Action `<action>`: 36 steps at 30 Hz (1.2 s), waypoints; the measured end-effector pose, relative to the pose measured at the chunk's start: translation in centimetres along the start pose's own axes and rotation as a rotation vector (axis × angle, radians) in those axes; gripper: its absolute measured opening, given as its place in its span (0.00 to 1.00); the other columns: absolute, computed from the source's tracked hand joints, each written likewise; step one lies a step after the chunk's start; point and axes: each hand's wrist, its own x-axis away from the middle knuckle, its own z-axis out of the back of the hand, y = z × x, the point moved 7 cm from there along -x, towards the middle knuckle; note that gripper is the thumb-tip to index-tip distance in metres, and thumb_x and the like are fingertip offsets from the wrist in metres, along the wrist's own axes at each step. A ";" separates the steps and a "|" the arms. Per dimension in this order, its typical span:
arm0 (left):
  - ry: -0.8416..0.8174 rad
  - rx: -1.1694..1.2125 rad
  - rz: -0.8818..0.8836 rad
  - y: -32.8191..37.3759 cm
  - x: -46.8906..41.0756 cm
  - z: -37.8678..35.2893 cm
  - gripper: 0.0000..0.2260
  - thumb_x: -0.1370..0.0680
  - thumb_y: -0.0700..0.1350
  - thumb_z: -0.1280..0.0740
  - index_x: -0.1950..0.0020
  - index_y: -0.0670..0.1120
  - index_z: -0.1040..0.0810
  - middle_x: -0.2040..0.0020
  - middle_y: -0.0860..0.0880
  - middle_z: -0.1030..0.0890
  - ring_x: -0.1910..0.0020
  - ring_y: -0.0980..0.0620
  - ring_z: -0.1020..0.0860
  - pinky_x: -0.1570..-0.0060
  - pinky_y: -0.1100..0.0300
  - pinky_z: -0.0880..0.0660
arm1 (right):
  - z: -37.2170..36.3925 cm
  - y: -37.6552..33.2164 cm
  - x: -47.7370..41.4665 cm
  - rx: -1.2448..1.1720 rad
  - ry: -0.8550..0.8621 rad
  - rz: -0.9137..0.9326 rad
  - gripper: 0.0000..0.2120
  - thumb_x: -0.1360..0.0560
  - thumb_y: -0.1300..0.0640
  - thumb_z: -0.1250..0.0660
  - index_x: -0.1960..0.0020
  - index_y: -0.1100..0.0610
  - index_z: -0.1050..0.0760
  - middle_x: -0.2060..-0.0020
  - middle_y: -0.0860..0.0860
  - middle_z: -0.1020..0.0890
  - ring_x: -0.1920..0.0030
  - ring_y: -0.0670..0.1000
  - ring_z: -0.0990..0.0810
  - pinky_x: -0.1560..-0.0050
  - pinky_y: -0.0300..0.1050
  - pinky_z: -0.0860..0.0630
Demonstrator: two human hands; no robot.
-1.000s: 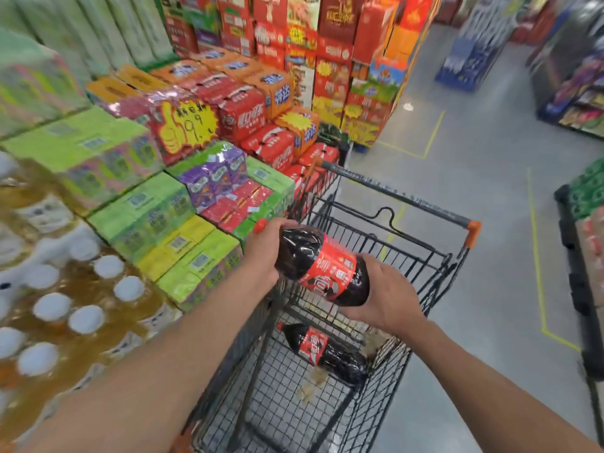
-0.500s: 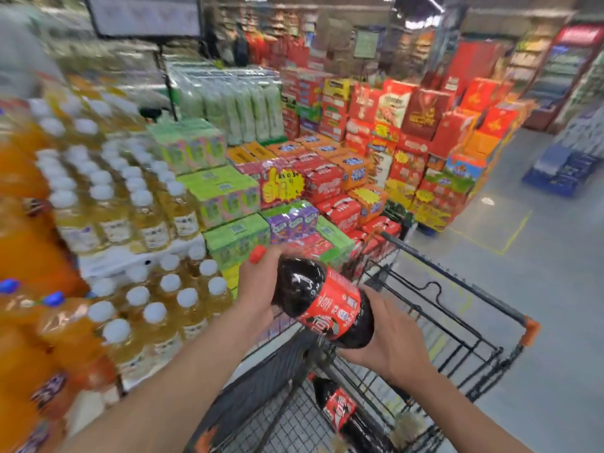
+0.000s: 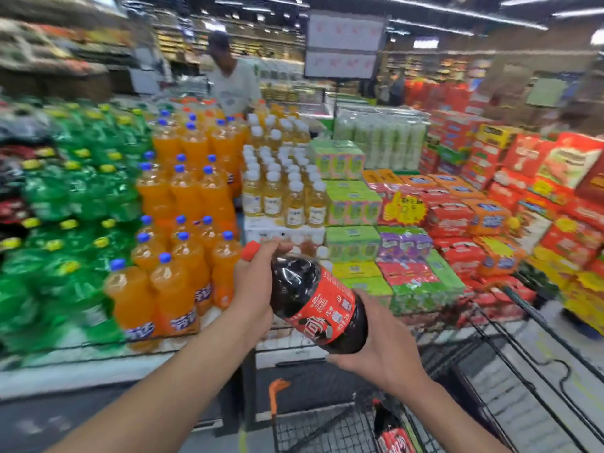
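Cola bottle gripped by left hand, right hand; cart below; orange sodas beyond.

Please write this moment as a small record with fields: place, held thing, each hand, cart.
place: supermarket, beside stacked drinks
held thing: cola bottle, tilted, red cap up-left
left hand: grips the neck below the cap
right hand: holds the base from below
cart: wire shopping cart, second cola bottle lying inside
nearby: orange soda bottles, left of the hands
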 end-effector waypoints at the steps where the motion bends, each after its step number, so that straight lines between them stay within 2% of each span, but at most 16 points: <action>1: 0.053 0.020 -0.027 1.0 0.4 2.1 0.17 0.25 0.52 0.25 0.46 0.39 0.14 0.50 0.39 0.13 0.57 0.41 0.13 0.58 0.50 0.17 | -1.1 -1.6 -0.5 -0.018 -0.026 0.042 0.46 0.44 0.31 0.23 0.30 0.36 0.37 0.43 0.35 0.22 0.43 0.44 0.20 0.48 0.47 0.21; 5: 0.156 0.033 -0.066 3.6 1.7 8.0 0.14 0.24 0.51 0.26 0.49 0.41 0.14 0.51 0.39 0.12 0.58 0.41 0.14 0.54 0.49 0.19 | -4.8 -6.2 -1.6 -0.091 -0.097 0.122 0.47 0.46 0.31 0.21 0.31 0.35 0.36 0.44 0.32 0.22 0.43 0.41 0.21 0.49 0.48 0.21; 8: 0.245 0.060 -0.124 6.2 3.0 13.9 0.11 0.22 0.51 0.27 0.52 0.43 0.14 0.56 0.42 0.12 0.58 0.42 0.14 0.56 0.51 0.19 | -7.9 -11.2 -2.2 -0.123 -0.159 0.189 0.47 0.46 0.32 0.21 0.31 0.35 0.35 0.44 0.32 0.22 0.43 0.41 0.21 0.48 0.47 0.21; 13: 0.353 0.035 -0.227 10.9 5.8 24.7 0.14 0.22 0.53 0.26 0.50 0.40 0.16 0.56 0.43 0.13 0.61 0.46 0.14 0.60 0.55 0.19 | -14.0 -20.6 -1.8 -0.184 -0.270 0.290 0.53 0.49 0.32 0.21 0.27 0.36 0.38 0.39 0.34 0.22 0.39 0.42 0.21 0.44 0.47 0.21; 16: 0.405 -0.016 -0.309 13.9 7.8 31.4 0.21 0.28 0.55 0.22 0.47 0.38 0.16 0.55 0.45 0.12 0.59 0.49 0.14 0.54 0.53 0.19 | -17.9 -26.8 -0.7 -0.246 -0.296 0.333 0.55 0.49 0.31 0.20 0.27 0.36 0.38 0.38 0.32 0.23 0.38 0.42 0.22 0.42 0.46 0.23; 18: 0.433 -0.082 -0.347 15.5 9.3 36.0 0.24 0.33 0.60 0.23 0.48 0.42 0.14 0.52 0.48 0.12 0.52 0.49 0.13 0.45 0.49 0.18 | -20.3 -31.1 0.8 -0.318 -0.326 0.364 0.51 0.47 0.32 0.19 0.30 0.30 0.40 0.41 0.25 0.27 0.40 0.39 0.24 0.44 0.43 0.24; 20: 0.476 -0.125 -0.372 16.9 10.7 40.9 0.17 0.27 0.59 0.24 0.50 0.46 0.13 0.49 0.49 0.12 0.46 0.46 0.14 0.37 0.45 0.20 | -22.5 -35.4 2.3 -0.360 -0.348 0.389 0.48 0.47 0.33 0.18 0.33 0.27 0.40 0.42 0.24 0.28 0.40 0.37 0.25 0.43 0.44 0.24; 23: 0.546 -0.118 -0.400 18.7 12.8 48.2 0.12 0.19 0.54 0.29 0.51 0.47 0.12 0.49 0.48 0.12 0.44 0.44 0.15 0.34 0.42 0.23 | -26.1 -41.6 4.3 -0.405 -0.376 0.417 0.49 0.47 0.33 0.18 0.33 0.27 0.41 0.41 0.27 0.26 0.39 0.39 0.23 0.41 0.47 0.22; 26: 0.602 -0.118 -0.433 20.6 14.9 54.4 0.11 0.19 0.53 0.30 0.53 0.49 0.11 0.51 0.47 0.11 0.47 0.44 0.14 0.38 0.42 0.20 | -29.6 -47.2 6.1 -0.450 -0.409 0.452 0.48 0.48 0.35 0.18 0.36 0.22 0.41 0.42 0.26 0.26 0.40 0.38 0.23 0.42 0.44 0.23; 29: 0.670 -0.078 -0.446 22.4 16.8 59.4 0.09 0.19 0.48 0.29 0.54 0.45 0.13 0.55 0.47 0.11 0.55 0.49 0.13 0.46 0.48 0.18 | -32.7 -52.0 7.4 -0.465 -0.466 0.472 0.51 0.48 0.36 0.17 0.31 0.28 0.38 0.40 0.28 0.25 0.38 0.38 0.23 0.40 0.48 0.22; 33: 0.753 -0.023 -0.447 24.0 18.2 65.7 0.09 0.19 0.48 0.29 0.50 0.44 0.13 0.53 0.43 0.12 0.52 0.42 0.13 0.44 0.44 0.18 | -36.6 -57.6 8.1 -0.461 -0.545 0.509 0.51 0.47 0.37 0.17 0.29 0.34 0.37 0.39 0.32 0.23 0.38 0.38 0.23 0.39 0.49 0.22; 36: 0.785 -0.001 -0.460 25.3 18.4 69.6 0.11 0.19 0.48 0.29 0.47 0.41 0.14 0.52 0.42 0.12 0.54 0.44 0.13 0.51 0.51 0.18 | -39.2 -61.2 7.7 -0.471 -0.583 0.527 0.50 0.47 0.38 0.17 0.30 0.33 0.37 0.41 0.32 0.22 0.40 0.39 0.22 0.41 0.50 0.22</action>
